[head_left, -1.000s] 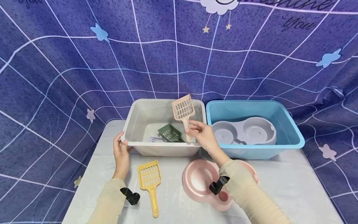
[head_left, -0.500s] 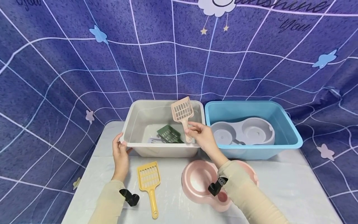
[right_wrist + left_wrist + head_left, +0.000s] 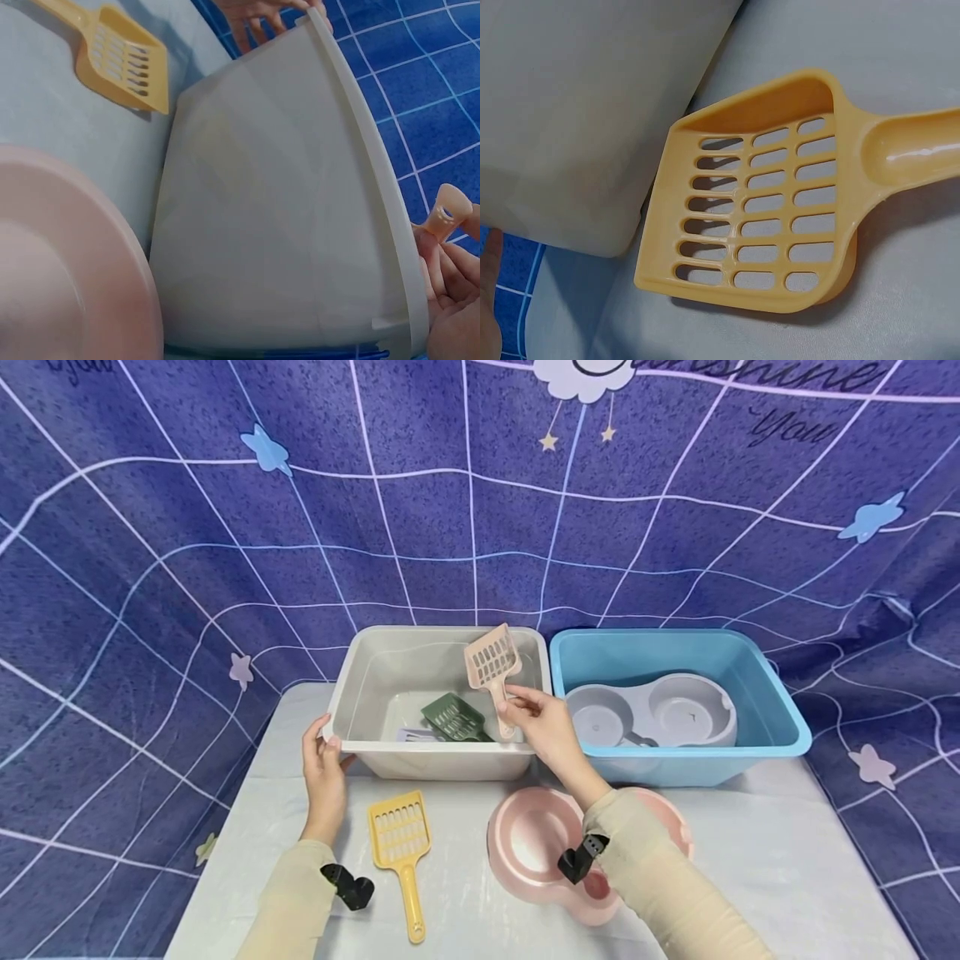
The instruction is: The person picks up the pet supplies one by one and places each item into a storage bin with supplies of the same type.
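The right hand pinches the pale pink scoop by its handle, its slotted head raised over the grey bin. The left hand grips that bin's near-left corner. A green scoop lies inside. Close alongside, the blue bin holds a grey double bowl. Nearer on the white table are a yellow scoop and a pink bowl, partly under the right forearm. Behind hangs a purple-blue curtain patterned with wavy lines and stars. Compared with a second ago, the pink scoop's head has dipped slightly; the left hand hasn't shifted.
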Action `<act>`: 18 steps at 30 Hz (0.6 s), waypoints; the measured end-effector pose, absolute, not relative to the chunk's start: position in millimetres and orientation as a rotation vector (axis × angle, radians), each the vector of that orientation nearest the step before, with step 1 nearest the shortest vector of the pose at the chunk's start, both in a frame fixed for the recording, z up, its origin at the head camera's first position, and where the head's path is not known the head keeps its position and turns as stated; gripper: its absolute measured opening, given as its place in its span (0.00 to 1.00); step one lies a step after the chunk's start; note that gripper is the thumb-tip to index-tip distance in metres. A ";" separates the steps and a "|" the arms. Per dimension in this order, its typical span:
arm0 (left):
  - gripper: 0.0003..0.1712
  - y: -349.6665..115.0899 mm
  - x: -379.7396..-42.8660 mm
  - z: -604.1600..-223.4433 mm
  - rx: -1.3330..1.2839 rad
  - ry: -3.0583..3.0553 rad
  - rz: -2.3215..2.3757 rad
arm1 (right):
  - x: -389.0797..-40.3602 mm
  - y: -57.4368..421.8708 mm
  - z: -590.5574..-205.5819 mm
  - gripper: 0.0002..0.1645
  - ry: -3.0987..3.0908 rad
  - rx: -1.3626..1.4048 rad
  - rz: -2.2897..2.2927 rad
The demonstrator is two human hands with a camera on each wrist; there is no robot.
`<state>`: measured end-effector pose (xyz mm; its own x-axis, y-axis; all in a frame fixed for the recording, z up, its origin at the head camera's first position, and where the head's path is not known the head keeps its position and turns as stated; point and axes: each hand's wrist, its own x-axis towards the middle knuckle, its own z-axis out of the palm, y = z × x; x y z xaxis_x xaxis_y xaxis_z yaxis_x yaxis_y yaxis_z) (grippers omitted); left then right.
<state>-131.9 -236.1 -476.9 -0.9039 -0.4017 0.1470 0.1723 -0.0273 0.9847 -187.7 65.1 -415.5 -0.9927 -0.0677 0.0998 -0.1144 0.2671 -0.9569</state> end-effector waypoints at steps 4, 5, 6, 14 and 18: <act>0.26 -236.0 -131.6 -476.1 0.236 -1.862 -1.984 | -186.0 64.2 -415.5 0.22 -2.459 0.177 1.863; 0.26 -235.8 -131.4 -475.9 0.237 -1.863 -1.981 | -185.9 64.0 -415.8 0.22 -2.451 0.176 1.865; 0.25 -235.7 -131.3 -475.7 0.237 -1.863 -1.980 | -185.8 63.8 -416.0 0.21 -2.444 0.176 1.864; 0.25 -238.5 -133.7 -480.5 0.227 -1.876 -1.957 | -185.6 63.3 -417.8 0.19 -2.430 0.192 1.826; 0.25 -240.9 -136.5 -486.5 0.215 -1.865 -1.959 | -185.7 63.8 -418.4 0.16 -2.439 0.185 1.804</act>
<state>-136.5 -240.9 -486.5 -0.8978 -0.4037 0.1760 0.1958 -0.0077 0.9806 -185.7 63.8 -418.4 -0.9873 -0.0368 0.1544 -0.1584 0.2899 -0.9438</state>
